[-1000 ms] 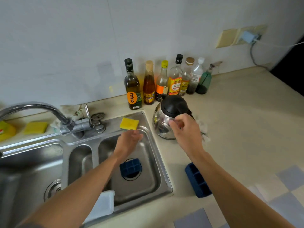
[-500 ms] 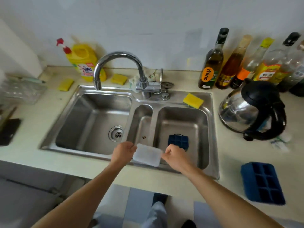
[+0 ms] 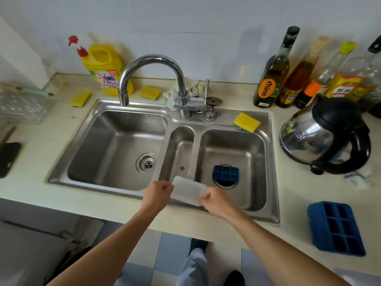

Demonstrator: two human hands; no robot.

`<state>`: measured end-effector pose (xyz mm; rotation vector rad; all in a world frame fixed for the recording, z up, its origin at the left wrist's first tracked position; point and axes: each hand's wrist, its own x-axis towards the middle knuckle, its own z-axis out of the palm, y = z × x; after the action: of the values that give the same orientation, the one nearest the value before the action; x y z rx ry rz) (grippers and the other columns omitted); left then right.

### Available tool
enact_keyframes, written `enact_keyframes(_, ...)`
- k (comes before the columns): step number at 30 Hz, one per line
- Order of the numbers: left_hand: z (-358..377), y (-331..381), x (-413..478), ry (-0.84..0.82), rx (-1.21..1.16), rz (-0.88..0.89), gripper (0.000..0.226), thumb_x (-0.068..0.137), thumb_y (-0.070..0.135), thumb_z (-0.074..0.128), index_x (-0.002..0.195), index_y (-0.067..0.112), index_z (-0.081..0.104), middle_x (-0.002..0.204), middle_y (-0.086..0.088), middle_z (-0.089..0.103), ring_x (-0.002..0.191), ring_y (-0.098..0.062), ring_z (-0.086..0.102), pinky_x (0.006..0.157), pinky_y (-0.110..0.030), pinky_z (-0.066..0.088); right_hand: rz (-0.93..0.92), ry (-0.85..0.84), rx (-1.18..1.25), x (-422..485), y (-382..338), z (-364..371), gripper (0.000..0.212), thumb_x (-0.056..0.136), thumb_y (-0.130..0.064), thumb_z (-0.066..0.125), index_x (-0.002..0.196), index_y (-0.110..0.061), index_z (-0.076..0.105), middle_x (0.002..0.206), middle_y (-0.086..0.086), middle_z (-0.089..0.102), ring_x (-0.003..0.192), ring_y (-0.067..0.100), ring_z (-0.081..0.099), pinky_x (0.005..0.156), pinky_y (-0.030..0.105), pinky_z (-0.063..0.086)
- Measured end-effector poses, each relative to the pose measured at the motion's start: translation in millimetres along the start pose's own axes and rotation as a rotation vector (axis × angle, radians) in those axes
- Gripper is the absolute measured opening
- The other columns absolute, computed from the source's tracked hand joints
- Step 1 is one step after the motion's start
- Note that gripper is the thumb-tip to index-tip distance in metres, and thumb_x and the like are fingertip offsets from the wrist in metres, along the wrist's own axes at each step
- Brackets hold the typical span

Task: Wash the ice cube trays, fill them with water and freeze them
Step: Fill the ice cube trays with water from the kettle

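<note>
Both hands had come in to the sink's [image 3: 270, 162] 6 o'clock rim and taken up the white piece [image 3: 188, 189], tray or lid I could not tell. A second before, the left reached toward the sponge [image 3: 246, 122] and the right was at the kettle [image 3: 325, 137]. Over the last half second the hold barely shifted. I judged the washing was about to start on this piece.

The left hand [image 3: 157, 194] gripped its left end with fingers curled. The right hand [image 3: 214, 201] pinched the near right corner, fingers folded on it. Both forearms converged from below.

At 4 o'clock from the hands, the large blue tray [image 3: 336, 228] lay on the counter. At 1 o'clock, the small blue tray [image 3: 225, 173] sat over the right basin's drain. At 12 o'clock stood the faucet [image 3: 152, 60], with no stream visible.
</note>
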<state>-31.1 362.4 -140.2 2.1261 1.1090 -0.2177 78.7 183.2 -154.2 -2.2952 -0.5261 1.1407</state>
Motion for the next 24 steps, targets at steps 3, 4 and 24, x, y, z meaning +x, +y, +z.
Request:
enact_keyframes(3,-2,6,3,0.026,-0.031,-0.004,0.013,0.096,0.027,0.063,0.088,0.02,0.07,0.076,0.007,0.07,0.073,-0.009,0.063,0.062,-0.025,0.043,0.013,0.02,0.045,-1,-1,-2,0.023,0.096,-0.034,0.061,0.093,-0.011,0.064,0.09,0.01,0.072,0.084,0.029,0.071,0.079,0.047,0.058)
enact_keyframes(4,-3,8,4,0.036,-0.043,-0.003,0.01,0.095,0.027,0.064,0.089,0.019,0.068,0.077,0.006,0.07,0.075,-0.01,0.064,0.063,-0.025,0.044,0.015,0.028,0.063,-1,-2,-3,0.022,0.097,-0.035,0.061,0.093,-0.014,0.063,0.09,0.008,0.071,0.084,0.028,0.07,0.08,0.047,0.058)
enact_keyframes(24,5,61,59,-0.142,0.023,0.111,0.014,0.09,0.026,0.072,0.083,0.024,0.059,0.08,0.002,0.069,0.074,-0.017,0.068,0.066,-0.029,0.053,0.07,0.242,0.307,23,13,-53,0.005,0.1,-0.019,0.061,0.097,-0.018,0.058,0.088,0.001,0.068,0.07,0.014,0.067,0.062,0.026,0.055)
